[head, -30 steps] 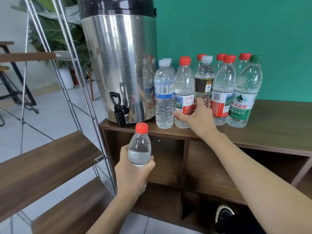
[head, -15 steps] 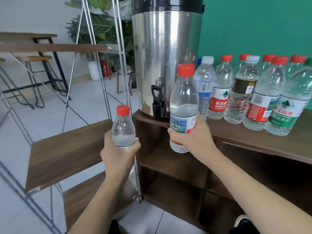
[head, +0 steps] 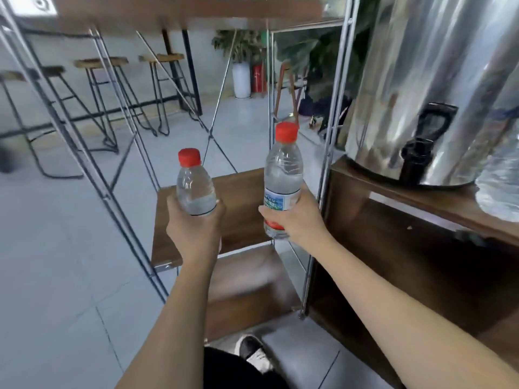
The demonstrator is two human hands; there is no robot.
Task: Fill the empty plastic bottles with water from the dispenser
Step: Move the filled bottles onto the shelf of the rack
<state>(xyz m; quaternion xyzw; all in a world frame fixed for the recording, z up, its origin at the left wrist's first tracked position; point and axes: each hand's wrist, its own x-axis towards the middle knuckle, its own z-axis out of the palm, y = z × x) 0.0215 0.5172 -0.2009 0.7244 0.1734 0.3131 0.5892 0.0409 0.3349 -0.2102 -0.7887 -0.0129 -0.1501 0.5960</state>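
Note:
My left hand [head: 193, 224] grips a small clear bottle [head: 195, 186] with a red cap, upright, holding water. My right hand [head: 292, 217] grips a taller red-capped bottle [head: 283, 175] with a blue and red label, also upright and filled. Both bottles are over the wooden shelf [head: 241, 209] of a metal rack. The steel water dispenser [head: 438, 88] stands at the right on a brown cabinet [head: 415, 203], its black tap [head: 418, 153] facing me. One more clear bottle [head: 500, 183] shows at the right edge.
The metal rack's upright poles [head: 334, 113] stand between my hands and the cabinet. A lower wooden shelf [head: 244, 287] lies beneath. Bar stools [head: 104, 102] and a potted plant [head: 241, 66] are farther back on the grey floor. My shoe [head: 252, 352] is at the bottom.
The view has swung left, away from the row of bottles. My right hand lifted the tall bottle off the cabinet and carried it left beside the small bottle in my left hand.

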